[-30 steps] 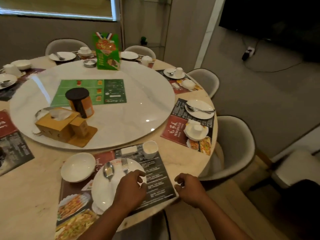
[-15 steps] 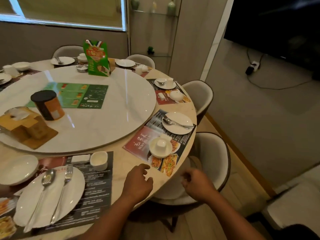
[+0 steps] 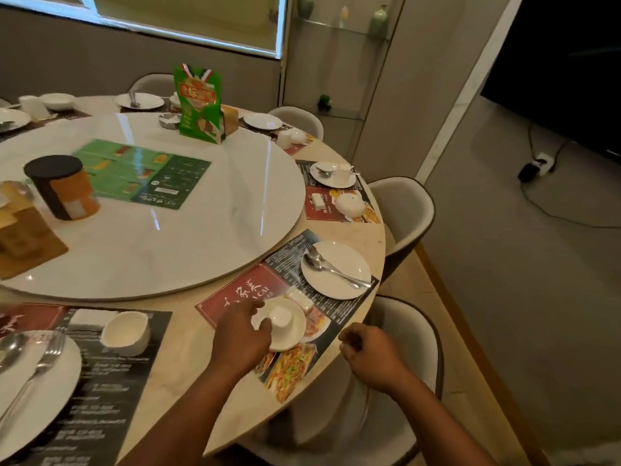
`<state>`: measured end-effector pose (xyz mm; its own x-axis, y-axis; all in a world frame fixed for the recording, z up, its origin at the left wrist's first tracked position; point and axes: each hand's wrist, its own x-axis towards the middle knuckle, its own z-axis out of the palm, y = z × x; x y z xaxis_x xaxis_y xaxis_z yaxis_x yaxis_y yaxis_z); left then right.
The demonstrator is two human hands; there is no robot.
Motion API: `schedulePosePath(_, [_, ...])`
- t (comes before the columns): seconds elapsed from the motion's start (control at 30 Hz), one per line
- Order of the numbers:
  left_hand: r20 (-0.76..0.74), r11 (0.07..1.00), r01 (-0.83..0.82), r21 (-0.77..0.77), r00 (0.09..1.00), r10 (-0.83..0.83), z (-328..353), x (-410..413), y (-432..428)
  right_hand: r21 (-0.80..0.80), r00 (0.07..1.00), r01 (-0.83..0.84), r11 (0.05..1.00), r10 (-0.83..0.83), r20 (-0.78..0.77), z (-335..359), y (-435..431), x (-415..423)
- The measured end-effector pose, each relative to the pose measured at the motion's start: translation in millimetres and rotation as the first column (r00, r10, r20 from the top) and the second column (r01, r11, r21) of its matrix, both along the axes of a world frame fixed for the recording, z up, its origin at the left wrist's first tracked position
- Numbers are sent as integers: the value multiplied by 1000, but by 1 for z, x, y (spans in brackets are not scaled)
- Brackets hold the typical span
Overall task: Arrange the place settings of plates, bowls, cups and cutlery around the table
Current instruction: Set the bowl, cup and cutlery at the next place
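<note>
On the red and black placemat (image 3: 235, 295) at the table's right edge stands a small white bowl (image 3: 291, 342) with a white cup (image 3: 281, 316) upside down in it. My left hand (image 3: 240, 338) grips the bowl's left rim, thumb on top. Beyond it a white plate (image 3: 339, 260) carries a fork and a spoon (image 3: 331, 268). My right hand (image 3: 368, 353) hovers over the table edge to the right of the bowl, fingers curled, holding nothing. At the lower left lies another setting: a plate (image 3: 50, 395) with a fork (image 3: 42, 364), and an upright cup (image 3: 126, 331).
A white turntable (image 3: 168, 243) fills the table's middle and carries a green carton (image 3: 198, 102), an orange can (image 3: 62, 188) and a wooden tissue box (image 3: 20, 230). Grey chairs (image 3: 405, 210) ring the table. More settings (image 3: 336, 174) lie further round.
The view has swung right along the table. My left hand left the near plate and reached to the bowl with the upturned cup. My right hand moved right with it.
</note>
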<state>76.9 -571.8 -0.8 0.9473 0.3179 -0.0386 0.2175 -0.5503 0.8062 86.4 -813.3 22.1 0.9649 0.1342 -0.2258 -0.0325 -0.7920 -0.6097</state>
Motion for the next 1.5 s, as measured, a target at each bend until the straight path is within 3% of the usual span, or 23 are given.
schedulePosePath(0.23, [-51, 998, -69, -12, 996, 68, -4, 65, -21, -96, 992, -127, 987, 127, -8, -7, -24, 81])
schedulePosePath(0.37, [-70, 994, -112, 2, 991, 112, -3, 77, -22, -252, 936, -334, 908, 351, 25, -6, -7, 124])
schedulePosePath(0.53, [-79, 979, -203, 17, 976, 204, -8, 78, -28, -415, 730, -605, 679, 682, 52, -36, 27, 177])
schedulePosePath(0.67, [-85, 952, -304, 45, 948, 306, -5, 81, -41, -479, 487, -759, 441, 873, 32, -62, 43, 209])
schedulePosePath(0.77, [-53, 914, -395, 87, 915, 401, -2, 83, -53, -510, 316, -810, 290, 948, 37, -74, 49, 225])
schedulePosePath(0.9, [61, 852, -505, 139, 863, 502, 5, 93, -77, -507, 204, -839, 194, 978, 38, -83, 52, 237])
schedulePosePath(1.0, [103, 823, -549, 146, 836, 539, 10, 103, -95, -438, 202, -875, 207, 978, 60, -87, 53, 242])
schedulePosePath(1.27, [135, 788, -582, 201, 813, 566, 11, 123, -108, -224, 302, -925, 309, 951, 64, -79, 57, 255])
schedulePosePath(1.37, [115, 793, -575, 202, 818, 564, 11, 129, -108, -116, 487, -862, 493, 870, 78, -76, 63, 266])
schedulePosePath(1.5, [80, 801, -571, 181, 820, 566, 7, 135, -107, 25, 767, -622, 782, 603, 219, -60, 72, 305])
